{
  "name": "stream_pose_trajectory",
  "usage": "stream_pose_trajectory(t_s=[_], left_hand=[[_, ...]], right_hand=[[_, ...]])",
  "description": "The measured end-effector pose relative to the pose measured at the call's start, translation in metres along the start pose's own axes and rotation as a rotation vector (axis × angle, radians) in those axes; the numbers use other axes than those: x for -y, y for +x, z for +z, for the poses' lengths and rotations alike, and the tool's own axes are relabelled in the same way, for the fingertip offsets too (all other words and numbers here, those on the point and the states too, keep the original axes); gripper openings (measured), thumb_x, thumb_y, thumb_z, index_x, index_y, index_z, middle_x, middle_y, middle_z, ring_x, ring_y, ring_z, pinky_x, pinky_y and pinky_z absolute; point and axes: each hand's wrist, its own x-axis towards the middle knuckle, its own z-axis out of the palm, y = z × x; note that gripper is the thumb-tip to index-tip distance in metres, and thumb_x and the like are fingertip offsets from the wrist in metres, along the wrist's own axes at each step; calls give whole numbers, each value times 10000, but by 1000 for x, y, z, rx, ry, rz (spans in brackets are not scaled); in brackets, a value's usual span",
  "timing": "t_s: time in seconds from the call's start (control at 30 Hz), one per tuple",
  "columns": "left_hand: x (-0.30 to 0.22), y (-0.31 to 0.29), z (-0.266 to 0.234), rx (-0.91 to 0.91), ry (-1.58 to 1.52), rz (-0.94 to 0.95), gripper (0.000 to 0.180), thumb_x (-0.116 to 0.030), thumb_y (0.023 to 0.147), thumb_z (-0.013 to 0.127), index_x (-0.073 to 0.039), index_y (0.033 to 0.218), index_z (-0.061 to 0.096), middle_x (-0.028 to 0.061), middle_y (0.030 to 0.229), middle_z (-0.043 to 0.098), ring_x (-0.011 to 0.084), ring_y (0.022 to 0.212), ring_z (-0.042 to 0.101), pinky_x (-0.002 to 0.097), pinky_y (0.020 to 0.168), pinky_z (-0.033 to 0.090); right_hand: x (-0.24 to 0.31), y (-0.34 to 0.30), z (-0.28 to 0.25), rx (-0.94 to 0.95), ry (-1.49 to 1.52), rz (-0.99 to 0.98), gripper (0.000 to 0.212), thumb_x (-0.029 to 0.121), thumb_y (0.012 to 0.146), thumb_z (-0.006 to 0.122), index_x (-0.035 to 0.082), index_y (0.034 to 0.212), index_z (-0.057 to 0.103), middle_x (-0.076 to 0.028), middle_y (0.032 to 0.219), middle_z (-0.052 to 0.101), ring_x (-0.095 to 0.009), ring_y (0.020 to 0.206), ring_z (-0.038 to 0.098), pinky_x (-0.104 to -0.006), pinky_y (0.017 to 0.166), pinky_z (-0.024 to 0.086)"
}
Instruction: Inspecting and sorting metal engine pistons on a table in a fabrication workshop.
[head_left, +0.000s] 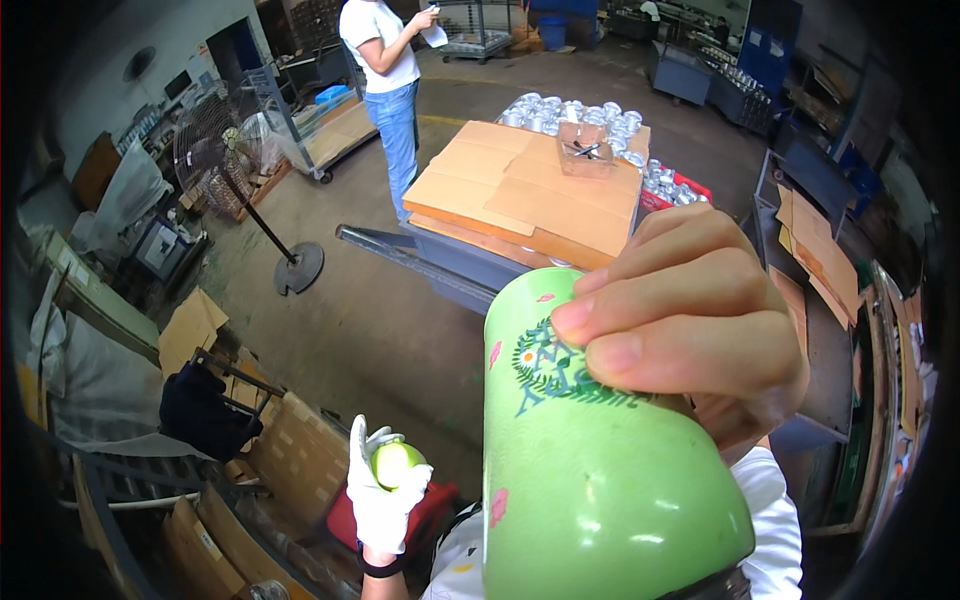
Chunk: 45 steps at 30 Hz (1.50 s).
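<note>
Close to the camera, a light-green cylindrical cup (610, 490) leans, its wall printed with a leafy wreath, a white flower and small pink marks. My bare right hand (700, 310) is closed around its upper part, fingers lying across the print. Lower down on the left, my left hand (378, 505) wears a white glove and has a dark band at the wrist. In its curled fingers is a small round yellow-green thing (397, 464); I cannot tell its exact kind. The cup hides part of my body and my right forearm.
Ahead stands a cart (465, 270) topped with flat cardboard (510, 180), a clear box (585, 150) and several silver metal cups (545, 113). Beside it is a red crate (690, 185). A person (385, 80) stands behind the cart. A floor fan (298, 268) is at left, a chair with dark cloth (205, 405) nearer.
</note>
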Motion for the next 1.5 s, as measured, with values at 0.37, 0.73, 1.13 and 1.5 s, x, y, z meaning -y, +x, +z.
stream_pose_trajectory(t_s=[0.37,0.73,1.13,1.5], left_hand=[[-6,4,6,32,-88,-54,1004,-111,720,868,23,1536,299,187,1251,580,197,999,620,297,748,596],[-12,4,-2,3,-103,-98,973,-95,723,859,24,1524,320,173,1217,599,188,947,620,283,727,580],[-10,3,-8,-31,-6,-86,963,-99,713,861,29,1514,341,167,1205,614,208,1022,612,324,889,545],[1,4,-7,-41,-45,-33,983,-110,713,868,26,1522,327,170,1244,584,212,1088,595,322,903,546]], right_hand=[[0,0,-7,-49,-69,-18,266,250,850,785,85,985,625,-100,906,720,-202,765,651,-319,673,448],[-1,2,1,-24,-24,-8,294,249,837,799,75,1002,629,-108,928,718,-209,791,642,-326,671,435],[0,3,8,-16,-38,4,300,252,825,811,97,1012,635,-94,935,718,-210,781,637,-323,647,425],[2,4,6,-36,-43,2,302,254,822,811,108,1018,633,-84,938,715,-201,777,633,-317,644,421]])
